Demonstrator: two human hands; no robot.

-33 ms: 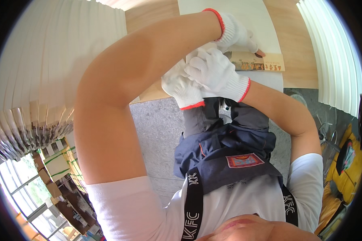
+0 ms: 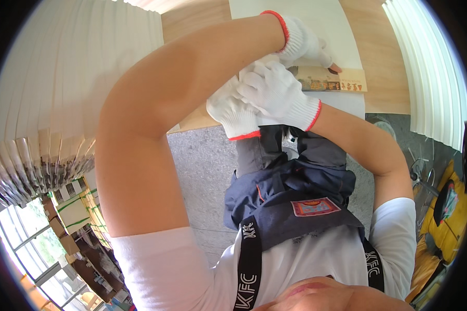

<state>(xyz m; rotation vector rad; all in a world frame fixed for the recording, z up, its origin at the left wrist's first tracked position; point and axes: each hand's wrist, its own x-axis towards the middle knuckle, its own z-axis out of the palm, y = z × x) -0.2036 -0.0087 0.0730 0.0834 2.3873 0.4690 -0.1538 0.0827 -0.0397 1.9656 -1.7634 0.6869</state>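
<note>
The left hand (image 2: pixel 307 42), in a white glove, reached across with a bare fingertip (image 2: pixel 337 68) on the printed strip (image 2: pixel 331 80) at 2 o'clock. Its other fingers were hidden, so I could not tell if its grip was open. The right hand (image 2: pixel 272 89), also gloved, was curled shut around a loose knit glove (image 2: pixel 232 111) on its 8 o'clock side. Both hands covered the strip's 9 o'clock end. Stacked white sheets (image 2: pixel 88 57) stood at 10 o'clock. The tabletop (image 2: pixel 385 57) was pale wood, the floor (image 2: pixel 197 181) gray. A window (image 2: pixel 39 243) shone at 8 o'clock.
</note>
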